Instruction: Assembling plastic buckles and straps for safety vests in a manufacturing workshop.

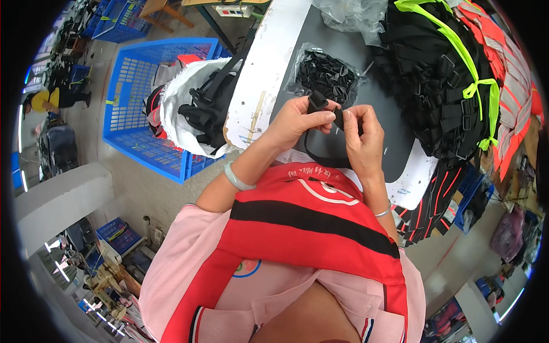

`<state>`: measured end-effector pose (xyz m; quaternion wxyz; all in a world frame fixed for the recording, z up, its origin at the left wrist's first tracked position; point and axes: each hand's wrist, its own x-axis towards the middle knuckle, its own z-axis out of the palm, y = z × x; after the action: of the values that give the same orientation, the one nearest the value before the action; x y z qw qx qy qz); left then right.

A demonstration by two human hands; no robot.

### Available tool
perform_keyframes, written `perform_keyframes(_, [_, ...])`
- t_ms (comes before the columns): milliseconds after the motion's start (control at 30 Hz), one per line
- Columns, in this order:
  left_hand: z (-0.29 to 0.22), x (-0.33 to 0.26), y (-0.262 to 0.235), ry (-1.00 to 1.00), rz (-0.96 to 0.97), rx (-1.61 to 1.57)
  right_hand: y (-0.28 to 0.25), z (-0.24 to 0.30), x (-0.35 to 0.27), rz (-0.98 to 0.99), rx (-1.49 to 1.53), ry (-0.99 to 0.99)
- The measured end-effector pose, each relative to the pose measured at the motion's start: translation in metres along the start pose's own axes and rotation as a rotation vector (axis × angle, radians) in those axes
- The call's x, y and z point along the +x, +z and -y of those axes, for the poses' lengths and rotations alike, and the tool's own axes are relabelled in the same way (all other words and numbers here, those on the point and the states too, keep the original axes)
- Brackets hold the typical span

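Observation:
Over the table's near edge, my left hand [293,123] pinches a black plastic buckle [317,101] with black webbing at it. Close on its right, my right hand [364,140] has thumb and fingers pressed together on the black webbing strap [338,119]. A loop of that strap hangs below both hands, against the red apron [309,228]. Just beyond the hands lies an opened clear plastic bag [327,75] full of small black plastic buckles. How far the webbing is threaded through the buckle is too small to tell.
To the right, a large heap of black straps with buckles [437,86] covers the table [264,74], with neon yellow ties [472,88] and red-orange fabric [517,108] beside it. A blue crate [128,103] holding a white sack [177,123] stands left. Crumpled clear plastic [354,17] lies at the back.

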<state>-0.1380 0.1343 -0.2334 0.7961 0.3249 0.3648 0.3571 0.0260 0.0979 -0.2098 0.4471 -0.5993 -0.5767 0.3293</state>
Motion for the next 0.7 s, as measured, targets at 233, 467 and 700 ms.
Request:
perform_keyframes(233, [-0.002, 0.0, 0.006, 0.076, -0.005, 0.061, -0.002, -0.002, 0.001, -0.003, -0.047, -0.01])
perform_keyframes(467, [0.001, -0.001, 0.009, 0.148, -0.01, 0.236, -0.001, -0.005, -0.003, 0.036, -0.045, -0.048])
perform_keyframes(700, [-0.004, -0.003, 0.019, 0.025, -0.052, 0.02, 0.001, -0.015, -0.004, -0.041, 0.028, 0.01])
